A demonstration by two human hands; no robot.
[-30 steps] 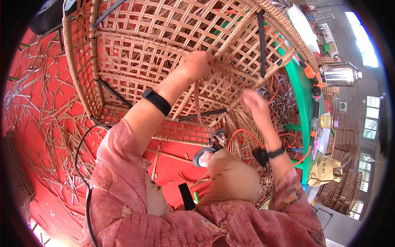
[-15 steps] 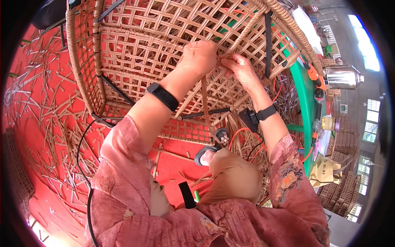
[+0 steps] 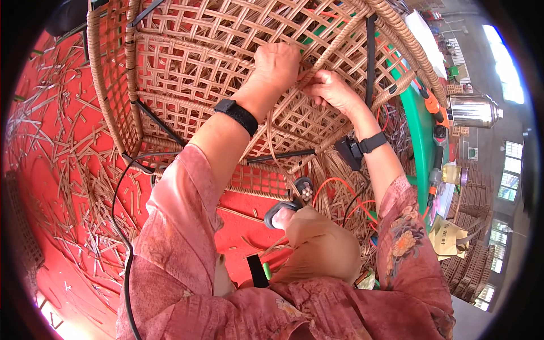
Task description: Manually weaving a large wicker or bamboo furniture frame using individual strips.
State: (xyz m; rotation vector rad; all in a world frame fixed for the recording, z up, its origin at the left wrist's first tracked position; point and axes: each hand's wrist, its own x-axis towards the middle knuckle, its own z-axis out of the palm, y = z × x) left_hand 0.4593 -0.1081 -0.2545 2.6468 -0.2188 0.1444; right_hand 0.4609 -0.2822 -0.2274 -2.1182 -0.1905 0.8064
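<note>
Red floor (image 3: pixel 71 283) spans frame left. Left hand (image 3: pixel 276 63) and right hand (image 3: pixel 334 93) nearly meet at upper centre, grips unclear; the loose wicker strip (image 3: pixel 270 135) seems light, pliable, best pinched high.

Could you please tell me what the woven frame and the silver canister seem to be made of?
Woven frame: probably rattan or plastic imitation, satin brown, judging by flat interlaced strips. Silver canister: likely polished metal, given mirror-like highlights.
</note>
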